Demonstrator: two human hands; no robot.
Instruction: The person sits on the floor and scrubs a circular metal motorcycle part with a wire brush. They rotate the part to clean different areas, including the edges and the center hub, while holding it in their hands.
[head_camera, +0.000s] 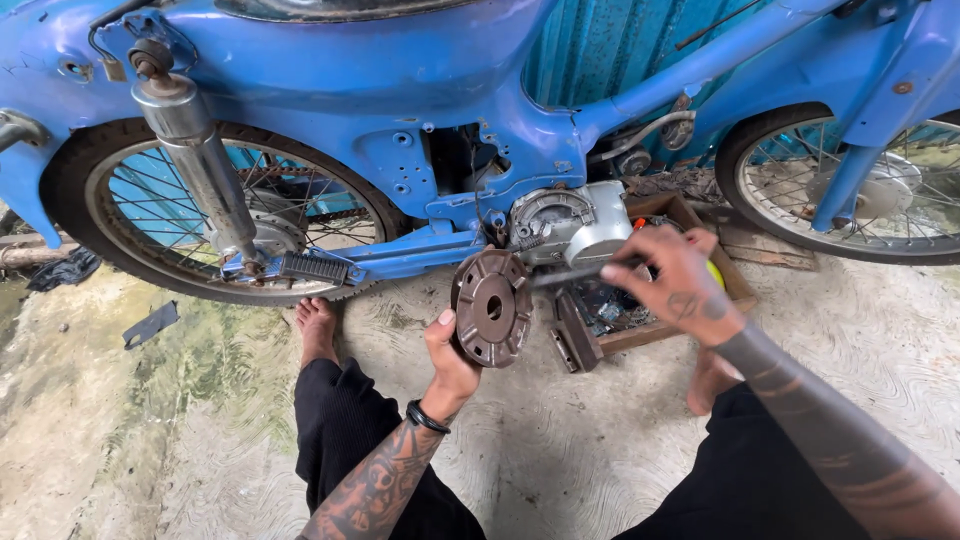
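My left hand grips a round, rusty brown metal disc with a centre hole, holding it upright in front of the engine of a blue motorbike. My right hand is closed around the handle of a dark tool, whose shaft points left toward the disc and the engine's open side. A yellow-green part of the handle shows behind my fingers.
A wooden tray of small parts lies on the concrete under my right hand. The rear wheel with a shock absorber stands left, the front wheel right. My bare feet rest on the floor.
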